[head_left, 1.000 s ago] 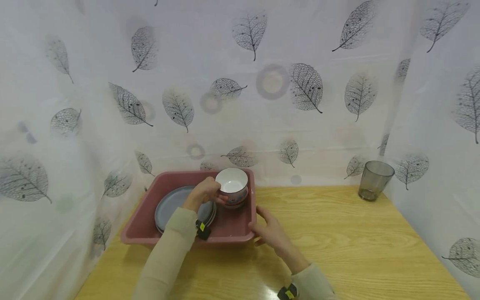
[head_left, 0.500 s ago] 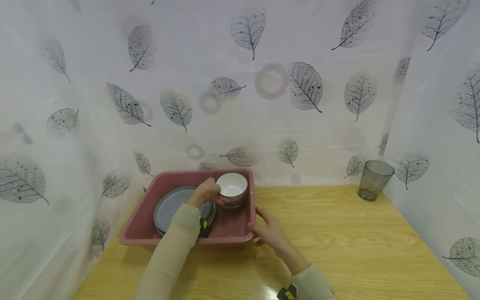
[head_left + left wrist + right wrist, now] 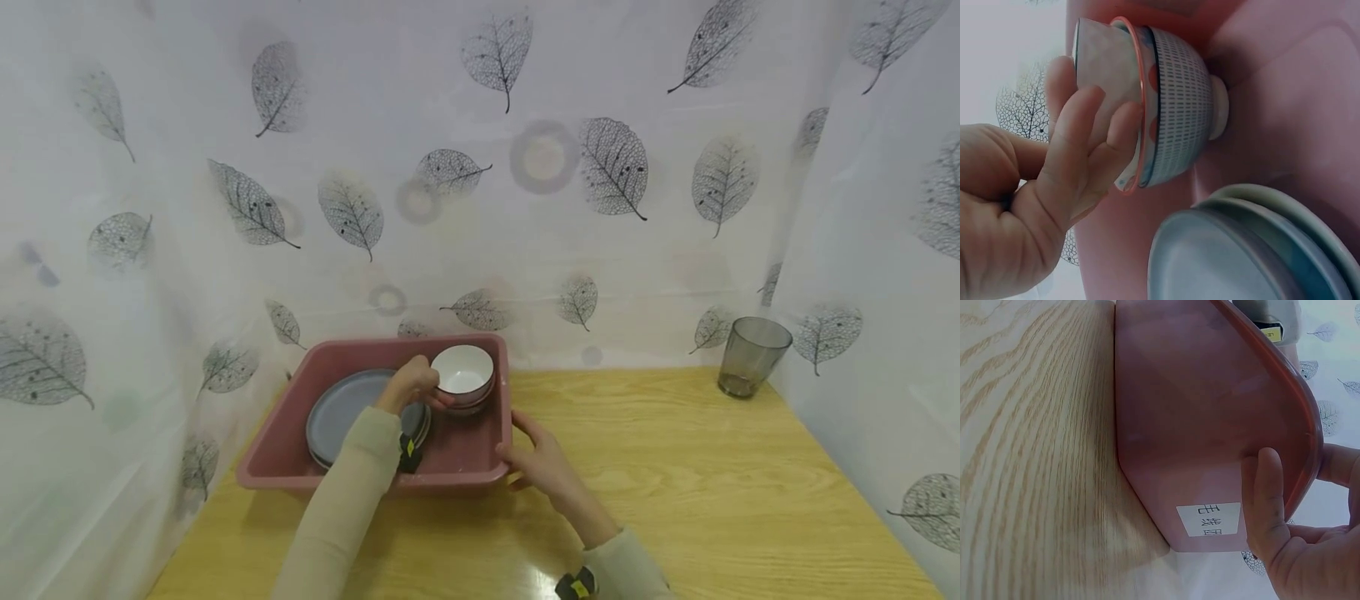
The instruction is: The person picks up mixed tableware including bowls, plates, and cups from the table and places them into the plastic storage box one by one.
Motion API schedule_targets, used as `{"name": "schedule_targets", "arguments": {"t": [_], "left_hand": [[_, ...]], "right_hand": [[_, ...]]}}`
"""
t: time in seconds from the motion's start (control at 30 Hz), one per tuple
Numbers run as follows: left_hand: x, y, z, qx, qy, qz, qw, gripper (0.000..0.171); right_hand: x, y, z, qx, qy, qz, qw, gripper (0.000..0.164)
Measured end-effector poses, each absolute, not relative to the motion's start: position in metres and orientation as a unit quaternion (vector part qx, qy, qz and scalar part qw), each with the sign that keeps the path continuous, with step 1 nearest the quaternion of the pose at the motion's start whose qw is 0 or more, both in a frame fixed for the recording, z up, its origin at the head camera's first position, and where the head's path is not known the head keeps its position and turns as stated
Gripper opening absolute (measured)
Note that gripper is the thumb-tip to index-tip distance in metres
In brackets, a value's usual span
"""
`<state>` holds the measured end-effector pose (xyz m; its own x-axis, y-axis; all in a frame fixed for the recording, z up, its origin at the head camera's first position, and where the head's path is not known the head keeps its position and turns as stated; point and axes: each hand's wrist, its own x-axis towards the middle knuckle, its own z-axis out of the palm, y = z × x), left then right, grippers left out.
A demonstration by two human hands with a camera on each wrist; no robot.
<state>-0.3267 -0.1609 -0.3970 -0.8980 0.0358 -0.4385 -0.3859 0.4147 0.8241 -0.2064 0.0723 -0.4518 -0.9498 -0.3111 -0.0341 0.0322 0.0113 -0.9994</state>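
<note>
A white bowl (image 3: 461, 372) tops a stack of bowls in the right part of a pink plastic basin (image 3: 463, 454). My left hand (image 3: 411, 386) pinches this bowl at its left side; the left wrist view shows fingers against its outer wall. Beneath it come an orange-rimmed bowl (image 3: 1141, 78) and a blue-patterned bowl (image 3: 1182, 106). Grey-blue plates (image 3: 341, 412) lie stacked on the left of the basin. My right hand (image 3: 543, 467) grips the basin's rim near its front right corner, its fingers on the outer wall in the right wrist view.
A grey see-through glass (image 3: 752, 357) stands at the table's back right. The basin rests on a wooden table (image 3: 675, 467). A white leaf-print curtain (image 3: 450, 250) rises behind and at both sides. A white label (image 3: 1208, 520) is stuck on the basin's outer wall.
The white bowl has come down a little and sits lower in the stack, with my left hand still on it. My right hand has stayed on the basin's rim.
</note>
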Motion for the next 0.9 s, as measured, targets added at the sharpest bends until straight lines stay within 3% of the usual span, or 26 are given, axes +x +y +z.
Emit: {"name": "schedule_targets", "arguments": {"t": [0.27,0.57,0.9], "left_hand": [[-0.325,-0.162,-0.398,-0.099,0.834,0.508,0.192,0.058],[-0.321,-0.163,-0.395,-0.087,0.854,0.48,0.182,0.041],[-0.313,-0.157,-0.373,-0.091,0.875,0.442,0.178,0.072]], "right_hand": [[-0.207,0.073,-0.449,-0.106,0.696,-0.698,0.129,0.068],[-0.207,0.076,-0.452,-0.12,0.694,-0.696,0.139,0.066],[-0.212,0.1,-0.46,-0.077,0.715,-0.683,0.127,0.066]]}}
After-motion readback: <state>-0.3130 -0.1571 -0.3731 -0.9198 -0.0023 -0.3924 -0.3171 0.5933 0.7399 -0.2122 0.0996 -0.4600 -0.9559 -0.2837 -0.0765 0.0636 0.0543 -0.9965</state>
